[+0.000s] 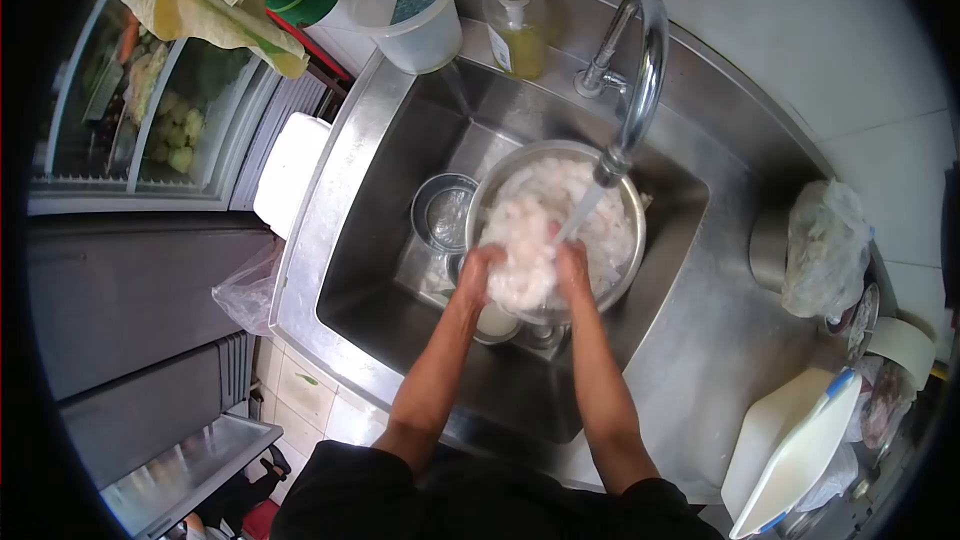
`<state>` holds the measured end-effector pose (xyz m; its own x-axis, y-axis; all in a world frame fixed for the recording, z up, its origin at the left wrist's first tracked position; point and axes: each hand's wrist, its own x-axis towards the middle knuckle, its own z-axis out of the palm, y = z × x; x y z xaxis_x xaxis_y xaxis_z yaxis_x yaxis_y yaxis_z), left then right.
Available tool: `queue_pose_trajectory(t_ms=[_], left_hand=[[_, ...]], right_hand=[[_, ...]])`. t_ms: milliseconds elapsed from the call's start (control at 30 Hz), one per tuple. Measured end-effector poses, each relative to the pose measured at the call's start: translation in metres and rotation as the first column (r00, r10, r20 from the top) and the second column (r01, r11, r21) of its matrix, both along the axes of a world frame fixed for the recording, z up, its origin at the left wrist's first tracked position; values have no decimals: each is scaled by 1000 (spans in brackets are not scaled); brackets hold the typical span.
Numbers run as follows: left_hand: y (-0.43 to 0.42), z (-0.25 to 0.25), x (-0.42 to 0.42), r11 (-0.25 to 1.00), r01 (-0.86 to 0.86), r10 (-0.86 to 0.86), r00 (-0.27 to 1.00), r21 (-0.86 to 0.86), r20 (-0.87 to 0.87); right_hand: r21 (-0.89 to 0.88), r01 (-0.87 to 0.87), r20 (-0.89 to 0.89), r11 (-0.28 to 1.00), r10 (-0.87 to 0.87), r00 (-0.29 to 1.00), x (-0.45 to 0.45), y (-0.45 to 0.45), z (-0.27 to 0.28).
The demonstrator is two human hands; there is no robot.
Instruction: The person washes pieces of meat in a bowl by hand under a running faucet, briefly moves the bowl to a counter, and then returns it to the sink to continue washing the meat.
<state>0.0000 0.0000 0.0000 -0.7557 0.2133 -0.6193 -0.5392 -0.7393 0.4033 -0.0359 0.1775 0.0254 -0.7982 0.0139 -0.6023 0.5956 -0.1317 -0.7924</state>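
A round metal bowl (634, 274) stands in the steel sink, heaped with wet, pinkish-white pieces (535, 215) that look like raw meat or seafood; motion blurs them. My left hand (482, 268) grips the near left side of the heap, its fingers partly sunk in. On the near right side, my right hand (571, 268) holds the same clump, fingertips partly hidden. Water runs from the curved faucet (650, 70) onto the pieces beside my right hand.
The sink (385, 280) also holds a small round metal container (442, 210). Along its back edge stand a plastic tub (410, 25) with a scouring pad and a soap dispenser (517, 35). Right of the sink are a plastic bag (825, 250) and a white bin (780, 440).
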Motion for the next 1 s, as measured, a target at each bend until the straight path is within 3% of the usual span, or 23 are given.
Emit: queue_pose_trajectory(t_ms=[67, 167, 267, 367, 467, 567, 667, 767, 867, 1000], left_hand=[[-1, 10, -2, 999, -33, 33, 999, 9, 31], [-21, 5, 3, 990, 0, -2, 1000, -144, -13], [-15, 21, -6, 974, -53, 51, 999, -219, -18], [-4, 28, -7, 975, -74, 77, 997, -208, 9], [1, 38, -9, 944, -38, 49, 998, -329, 27], [7, 32, -7, 944, -70, 67, 998, -323, -22], [11, 49, -7, 961, -52, 47, 999, -272, -24], [11, 17, -2, 949, -2, 4, 1000, -316, 4], [16, 24, -4, 989, -16, 20, 999, -145, 25], [14, -11, 1, 998, -57, 56, 998, 26, 39]], right_hand=[[20, -13, 41, 1000, 12, 999, 2, 0, -6], [19, -10, -49, 1000, 11, 999, 10, -17, -25], [-101, 147, 13, 984, -146, 989, 3, -18, -22], [39, 46, -68, 998, -44, 997, 5, -21, 20], [214, 80, -137, 974, -51, 989, 13, -20, 29], [50, 194, -249, 980, -176, 952, 19, -15, 7], [-167, 299, -242, 940, -333, 911, 17, -19, 15], [-178, 281, 40, 943, -278, 960, 10, -8, 5], [-235, 250, -66, 939, -272, 960, 6, -5, 11], [-98, 229, -168, 968, -243, 955, 4, -6, -6]])
